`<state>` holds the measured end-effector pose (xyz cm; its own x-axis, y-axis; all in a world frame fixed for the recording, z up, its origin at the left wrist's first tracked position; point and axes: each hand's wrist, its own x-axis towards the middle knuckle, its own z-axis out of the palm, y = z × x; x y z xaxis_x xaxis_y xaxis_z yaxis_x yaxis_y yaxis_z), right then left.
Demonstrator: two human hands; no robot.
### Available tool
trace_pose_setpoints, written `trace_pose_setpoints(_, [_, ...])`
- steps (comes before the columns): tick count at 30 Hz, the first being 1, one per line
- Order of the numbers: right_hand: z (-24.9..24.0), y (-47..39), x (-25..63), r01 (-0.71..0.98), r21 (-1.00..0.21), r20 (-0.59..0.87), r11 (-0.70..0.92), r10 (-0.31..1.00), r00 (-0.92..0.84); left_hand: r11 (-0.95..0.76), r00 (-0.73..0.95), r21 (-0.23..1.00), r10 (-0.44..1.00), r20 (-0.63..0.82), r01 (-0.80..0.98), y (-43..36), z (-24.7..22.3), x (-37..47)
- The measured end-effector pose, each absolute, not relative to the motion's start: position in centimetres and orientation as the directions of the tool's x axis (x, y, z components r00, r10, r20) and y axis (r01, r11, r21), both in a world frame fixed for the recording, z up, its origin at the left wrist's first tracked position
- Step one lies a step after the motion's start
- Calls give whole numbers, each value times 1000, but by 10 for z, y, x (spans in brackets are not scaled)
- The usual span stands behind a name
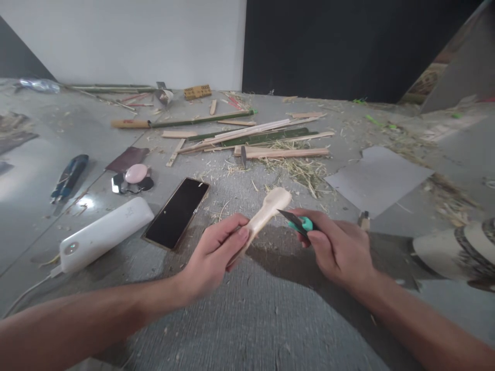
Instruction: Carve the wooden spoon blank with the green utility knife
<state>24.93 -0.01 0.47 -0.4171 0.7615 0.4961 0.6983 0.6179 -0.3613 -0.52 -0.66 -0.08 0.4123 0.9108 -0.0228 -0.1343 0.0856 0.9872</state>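
Note:
My left hand [218, 247] is closed around the handle of a pale wooden spoon [266, 208], whose rounded end points away to the upper right. In my right hand [338, 247] is a utility knife [305, 223] with a teal body and a dark blade. The blade's tip lies at the edge of the spoon, just below its rounded head; whether it touches the wood I cannot tell. The lower end of the spoon's handle is hidden by my left fingers. Both hands are above the grey work surface [247, 324].
A phone [177, 212] and a white power bank [106, 234] with a cable lie on the left, near pliers [70, 178]. Ahead are a hammer [286, 152], bamboo strips [270, 136] and shavings [305, 175]. White paper [381, 178] and a white cylinder [436, 250] are on the right.

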Motion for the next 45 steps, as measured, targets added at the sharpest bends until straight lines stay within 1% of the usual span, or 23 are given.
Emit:
trace_pose_setpoints(5, [7, 1, 248, 708, -344, 498, 617, 759, -420, 102, 408, 985, 912, -36, -141, -5, -1, -4])
trace_pose_setpoints(8, [11, 2, 245, 709, -356, 471, 608, 772, -426, 114, 399, 979, 916, -39, -168, -4, -1, -4])
trace_pose_setpoints(15, [17, 1, 241, 675, -443, 368, 590, 806, -463, 103, 402, 984, 915, -37, -143, -6, 0, -4])
trace_pose_setpoints(22, [16, 1, 239, 639, -539, 317, 549, 835, -450, 126, 406, 984, 911, -67, -122, -6, -2, -4])
trace_pose_setpoints(26, [14, 2, 239, 606, -602, 300, 520, 851, -432, 48, 388, 997, 922, -22, -57, -9, -3, -4])
trace_pose_setpoints(28, [14, 2, 239, 626, -583, 303, 518, 854, -424, 63, 388, 996, 921, -32, -67, -10, -3, -3])
trace_pose_setpoints(31, [14, 2, 240, 664, -519, 329, 538, 843, -426, 189, 405, 971, 907, -117, -143, -9, -2, -1])
trace_pose_setpoints(34, [15, 1, 241, 675, -495, 342, 548, 836, -428, 252, 431, 945, 891, -143, -207, -5, -1, 0])
trace_pose_setpoints(38, [15, 2, 241, 687, -475, 338, 549, 835, -434, 283, 444, 923, 884, -146, -260, -3, 0, 0])
trace_pose_setpoints(42, [16, 3, 240, 716, -419, 353, 558, 827, -438, 285, 438, 928, 885, -159, -239, -4, -2, 0])
trace_pose_setpoints(45, [18, 3, 239, 723, -415, 348, 552, 831, -435, 238, 424, 951, 896, -136, -198, -3, -4, -1])
